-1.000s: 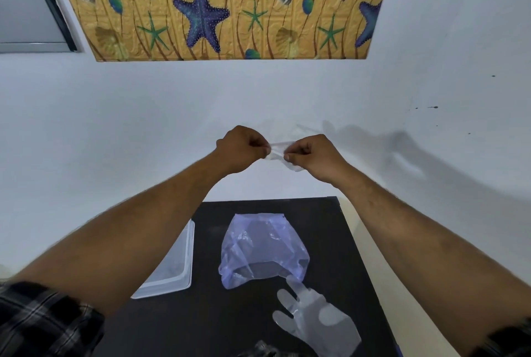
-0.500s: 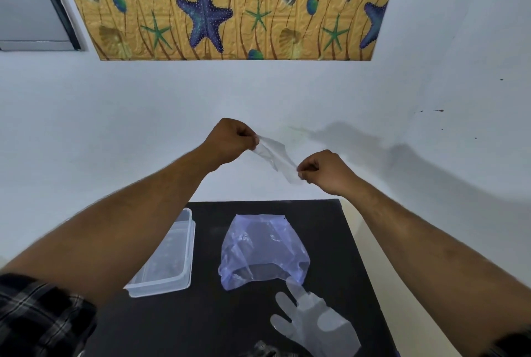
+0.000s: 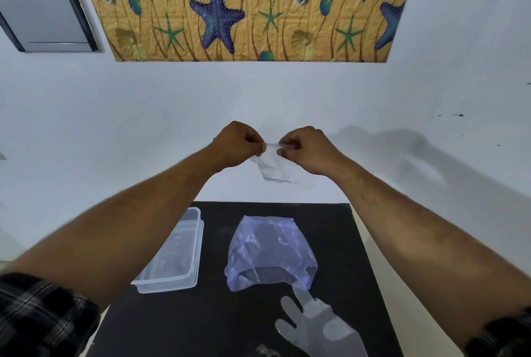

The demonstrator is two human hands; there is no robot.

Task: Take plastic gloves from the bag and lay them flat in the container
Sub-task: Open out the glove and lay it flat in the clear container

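Sitting at the left of the black tabletop (image 3: 207,322), clear rectangular plastic container (image 3: 175,256) with its contents too blurred to tell. Left hand (image 3: 238,144) raised above the table, fingers closed, pinching the top edge of a thin crumpled transparent plastic glove (image 3: 271,165). Right hand (image 3: 309,148) just beside it, also closed, pinching the same glove edge (rest of the glove hangs down between them). Below, translucent bluish plastic bag (image 3: 270,253) mid-table; flat clear plastic glove (image 3: 321,328) near the front edge, its fingertip touching the bag.
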